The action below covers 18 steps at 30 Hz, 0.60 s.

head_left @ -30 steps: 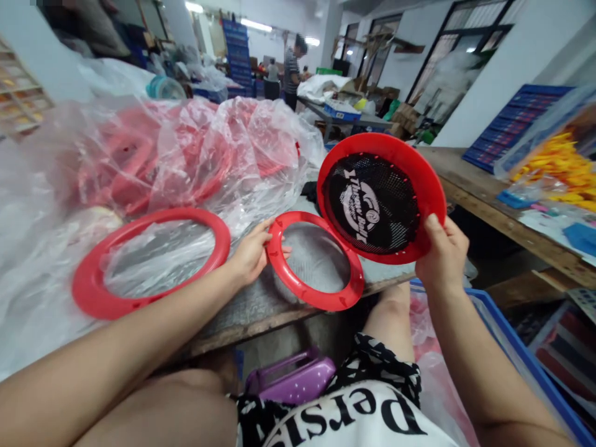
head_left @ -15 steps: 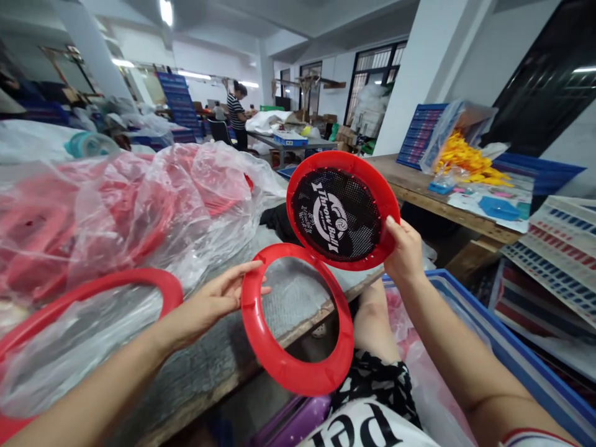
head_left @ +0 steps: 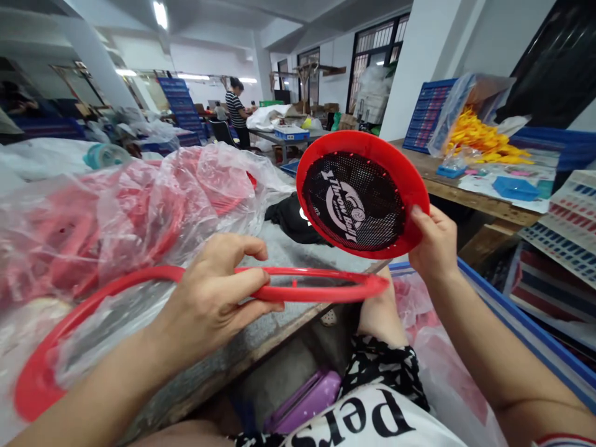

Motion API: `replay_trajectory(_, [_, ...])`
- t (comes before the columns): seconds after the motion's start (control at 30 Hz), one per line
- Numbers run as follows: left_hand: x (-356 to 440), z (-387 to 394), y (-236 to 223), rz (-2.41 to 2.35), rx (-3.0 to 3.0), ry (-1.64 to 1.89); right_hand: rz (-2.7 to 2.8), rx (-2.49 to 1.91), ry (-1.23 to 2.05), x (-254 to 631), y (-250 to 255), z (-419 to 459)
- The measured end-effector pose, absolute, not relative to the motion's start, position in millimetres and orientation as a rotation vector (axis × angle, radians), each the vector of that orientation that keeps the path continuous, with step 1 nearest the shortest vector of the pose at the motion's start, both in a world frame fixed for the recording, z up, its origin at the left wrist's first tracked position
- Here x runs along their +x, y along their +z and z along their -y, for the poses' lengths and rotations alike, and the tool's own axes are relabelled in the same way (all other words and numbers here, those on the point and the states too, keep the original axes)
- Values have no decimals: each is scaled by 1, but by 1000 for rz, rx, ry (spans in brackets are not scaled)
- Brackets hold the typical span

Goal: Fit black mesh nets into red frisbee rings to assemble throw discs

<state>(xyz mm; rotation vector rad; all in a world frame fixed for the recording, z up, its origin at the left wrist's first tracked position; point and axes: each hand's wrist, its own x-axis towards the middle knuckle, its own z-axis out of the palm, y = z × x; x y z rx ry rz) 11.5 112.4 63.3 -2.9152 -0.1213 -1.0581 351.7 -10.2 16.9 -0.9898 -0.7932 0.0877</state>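
My right hand point(head_left: 433, 239) grips the rim of a round red frame with black mesh point(head_left: 356, 198), printed "Throw Ball" in white, tilted toward me. In my left hand point(head_left: 214, 288) a plain red ring point(head_left: 326, 293) is pinched by its left side, seen nearly edge-on, just below the mesh frame. The two look close at the right end; whether they touch I cannot tell. Another red ring point(head_left: 40, 366) lies on plastic under my left forearm. Black fabric point(head_left: 293, 217) rests on the table behind the mesh frame.
Clear bags of red rings point(head_left: 116, 205) cover the table's left side. A blue crate point(head_left: 512, 335) stands to my right, a purple case point(head_left: 302, 400) below the table. Yellow pieces point(head_left: 488, 139) and blue trays point(head_left: 426, 115) sit on the right bench. A person point(head_left: 236, 112) stands farther back.
My left hand has turned the plain ring from facing me to nearly flat and closed its fingers on it. My right hand has moved the mesh frame slightly right and nearer.
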Motion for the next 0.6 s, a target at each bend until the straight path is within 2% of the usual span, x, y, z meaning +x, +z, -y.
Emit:
replay_trajectory(0.23, [12, -61, 77, 6, -3300, -775, 1091, -1170, -106, 364, 28, 67])
replay_trajectory(0.43, [10, -8, 63, 150, -3514, -412, 1308, -1219, -179, 347, 37, 103])
replay_trajectory(0.5, [7, 6, 56, 157, -3540, -415, 1341, -1247, -145, 337, 43, 116])
replay_trajectory(0.6, [4, 21, 49, 195, -3517, -643, 1346, -1368, 5, 330, 53, 141])
